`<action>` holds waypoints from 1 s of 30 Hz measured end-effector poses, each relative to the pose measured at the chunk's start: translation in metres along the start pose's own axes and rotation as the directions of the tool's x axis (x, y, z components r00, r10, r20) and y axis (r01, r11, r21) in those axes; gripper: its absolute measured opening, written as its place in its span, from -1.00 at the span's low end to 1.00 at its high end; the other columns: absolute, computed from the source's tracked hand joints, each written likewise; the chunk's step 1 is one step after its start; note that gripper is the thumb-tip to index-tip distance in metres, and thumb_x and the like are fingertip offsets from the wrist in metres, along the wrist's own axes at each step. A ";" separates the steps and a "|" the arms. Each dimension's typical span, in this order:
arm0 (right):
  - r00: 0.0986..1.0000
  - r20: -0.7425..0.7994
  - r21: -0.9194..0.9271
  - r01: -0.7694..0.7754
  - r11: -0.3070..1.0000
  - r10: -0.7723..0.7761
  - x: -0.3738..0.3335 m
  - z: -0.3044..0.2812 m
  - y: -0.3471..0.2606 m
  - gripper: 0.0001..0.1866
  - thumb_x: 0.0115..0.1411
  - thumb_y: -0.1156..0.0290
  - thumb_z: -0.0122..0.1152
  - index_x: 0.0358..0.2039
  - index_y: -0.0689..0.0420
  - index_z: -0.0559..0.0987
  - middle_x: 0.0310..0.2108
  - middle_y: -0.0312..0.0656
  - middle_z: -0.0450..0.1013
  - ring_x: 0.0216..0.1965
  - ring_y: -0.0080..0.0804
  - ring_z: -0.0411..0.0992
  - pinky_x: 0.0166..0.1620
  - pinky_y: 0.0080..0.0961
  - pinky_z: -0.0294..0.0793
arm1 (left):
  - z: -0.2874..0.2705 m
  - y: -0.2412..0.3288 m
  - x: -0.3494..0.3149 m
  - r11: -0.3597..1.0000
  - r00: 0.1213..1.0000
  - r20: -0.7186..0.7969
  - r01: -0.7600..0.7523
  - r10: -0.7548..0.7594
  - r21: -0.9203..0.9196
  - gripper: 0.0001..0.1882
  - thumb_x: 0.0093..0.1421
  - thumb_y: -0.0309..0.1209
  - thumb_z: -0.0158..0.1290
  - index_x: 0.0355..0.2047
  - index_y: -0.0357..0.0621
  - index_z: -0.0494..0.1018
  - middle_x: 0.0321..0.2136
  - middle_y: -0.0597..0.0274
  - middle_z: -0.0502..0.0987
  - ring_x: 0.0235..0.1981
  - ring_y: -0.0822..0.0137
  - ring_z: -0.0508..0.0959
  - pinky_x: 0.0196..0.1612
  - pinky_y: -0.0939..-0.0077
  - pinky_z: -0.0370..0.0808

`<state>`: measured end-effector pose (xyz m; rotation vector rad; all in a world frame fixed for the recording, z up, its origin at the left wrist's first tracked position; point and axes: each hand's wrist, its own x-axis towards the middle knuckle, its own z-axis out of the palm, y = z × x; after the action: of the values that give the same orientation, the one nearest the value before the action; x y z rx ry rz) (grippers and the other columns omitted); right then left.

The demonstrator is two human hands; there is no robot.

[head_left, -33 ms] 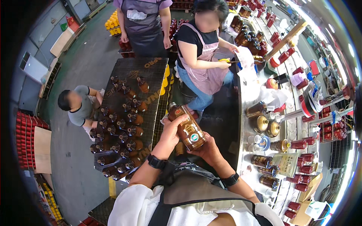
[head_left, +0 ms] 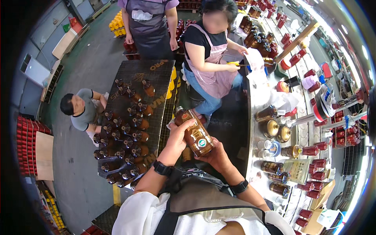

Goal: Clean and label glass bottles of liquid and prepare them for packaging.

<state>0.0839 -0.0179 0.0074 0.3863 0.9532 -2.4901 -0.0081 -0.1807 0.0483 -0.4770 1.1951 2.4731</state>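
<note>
Between my hands, in front of my body, I hold a brown glass bottle [head_left: 197, 135] at a tilt, its neck pointing up and to the left. Gold and red markings and a round green-and-white label show on its face. My left hand [head_left: 181, 134] grips the upper left side, thumb laid across the glass. Around the lower right end and base curls my right hand [head_left: 214, 156]. Many similar brown bottles [head_left: 139, 123] stand on a dark printed board [head_left: 131, 74] to my left. More brown bottles [head_left: 272, 167] are on the bright workbench [head_left: 254, 188] to my right.
Ahead, a seated person in a pink apron [head_left: 213, 74] holds a yellow-handled tool and pale paper. Someone in a dark apron [head_left: 147, 27] stands behind the board; another person [head_left: 84, 109] crouches at its left. Along the bench run rows of red bottles [head_left: 310, 150] and two gold-topped jars [head_left: 271, 128].
</note>
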 end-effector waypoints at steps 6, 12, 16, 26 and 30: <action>1.000 0.007 -0.002 -0.021 1.000 0.021 0.005 -0.004 0.001 -0.40 0.32 -0.03 0.00 0.22 0.04 0.20 0.11 -0.13 0.33 0.06 -0.21 0.43 0.01 0.00 0.56 | 0.000 0.002 -0.002 1.000 1.000 0.000 0.004 -0.004 -0.027 -0.58 0.15 -0.56 0.15 0.04 -0.28 0.39 -0.10 0.08 0.56 -0.09 0.21 0.61 -0.01 0.26 0.59; 0.998 0.017 -0.013 -0.052 0.999 0.052 0.008 -0.001 0.004 -0.38 0.30 -0.05 0.03 0.23 0.04 0.19 0.10 -0.14 0.33 0.05 -0.22 0.43 0.01 -0.02 0.56 | -0.013 -0.003 0.001 0.999 0.991 -0.133 -0.002 -0.006 -0.054 -0.54 0.12 -0.57 0.20 0.01 -0.25 0.30 -0.14 0.11 0.50 -0.17 0.21 0.61 -0.09 0.26 0.64; 0.998 0.024 -0.018 -0.054 0.998 0.055 0.005 0.000 0.003 -0.37 0.30 -0.04 0.02 0.24 0.04 0.20 0.10 -0.13 0.33 0.04 -0.22 0.44 0.00 -0.04 0.56 | -0.013 -0.004 -0.002 0.999 0.990 -0.143 -0.015 0.008 -0.052 -0.50 0.12 -0.55 0.21 0.03 -0.27 0.25 -0.12 0.07 0.49 -0.16 0.20 0.61 -0.09 0.23 0.64; 0.999 -0.004 -0.010 -0.035 0.999 0.035 -0.004 -0.003 0.003 -0.40 0.31 -0.04 0.01 0.23 0.02 0.22 0.09 -0.13 0.34 0.05 -0.22 0.43 0.00 -0.03 0.56 | -0.010 -0.009 -0.004 1.000 0.998 -0.063 -0.014 0.012 -0.026 -0.55 0.08 -0.52 0.27 -0.05 -0.24 0.34 -0.19 0.14 0.53 -0.18 0.27 0.60 -0.13 0.30 0.61; 1.000 0.005 -0.003 -0.011 1.000 0.011 -0.011 -0.005 0.002 -0.43 0.32 -0.03 -0.01 0.20 0.03 0.23 0.11 -0.13 0.33 0.06 -0.20 0.43 0.01 0.00 0.55 | -0.007 -0.014 -0.004 1.000 0.999 -0.034 0.002 -0.003 -0.025 -0.60 0.06 -0.48 0.30 -0.12 -0.20 0.42 -0.25 0.22 0.57 -0.23 0.31 0.61 -0.16 0.35 0.59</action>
<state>0.0948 -0.0131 0.0070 0.3835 0.9500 -2.4781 0.0031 -0.1789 0.0366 -0.5292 1.1768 2.4897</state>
